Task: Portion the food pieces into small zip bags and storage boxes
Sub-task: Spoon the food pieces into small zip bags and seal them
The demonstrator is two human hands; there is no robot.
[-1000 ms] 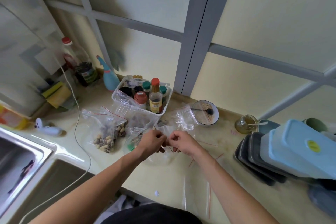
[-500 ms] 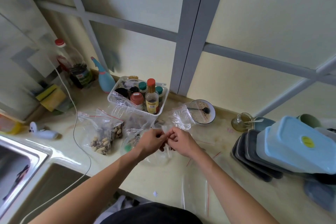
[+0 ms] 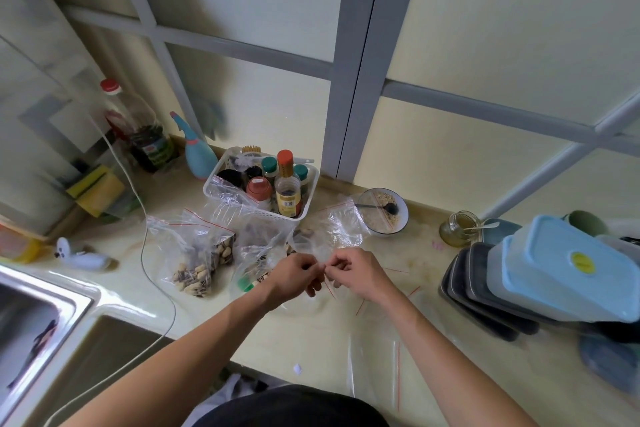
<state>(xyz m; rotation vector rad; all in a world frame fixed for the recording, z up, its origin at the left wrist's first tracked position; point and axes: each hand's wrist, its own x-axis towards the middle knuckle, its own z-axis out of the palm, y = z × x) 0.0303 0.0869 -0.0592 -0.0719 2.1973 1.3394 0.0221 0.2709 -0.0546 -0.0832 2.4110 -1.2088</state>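
The left hand and the right hand are meeting over the middle of the pale yellow glossy surface, each pinching the rim of a small clear zip bag with a red seal line between thumb and curled fingers. Just left of the hands, a clear zip bag of mixed nuts and seeds is lying slumped, and another clear bag with nuts and a green piece is sitting partly hidden behind the left wrist. Crowding the back edge, a white plastic basket of sauce bottles and jars is standing right behind the bags, with a white bowl of pale grains holding a dark spoon to its right and a small glass jar with a spoon farther along. At the right edge, a leaning stack of dark trays and pale blue lidded storage boxes is taking up the space. Empty flat clear zip bags are lying near the front edge under the right forearm. A white cable is trailing across the left part toward the steel sink at the front left corner.
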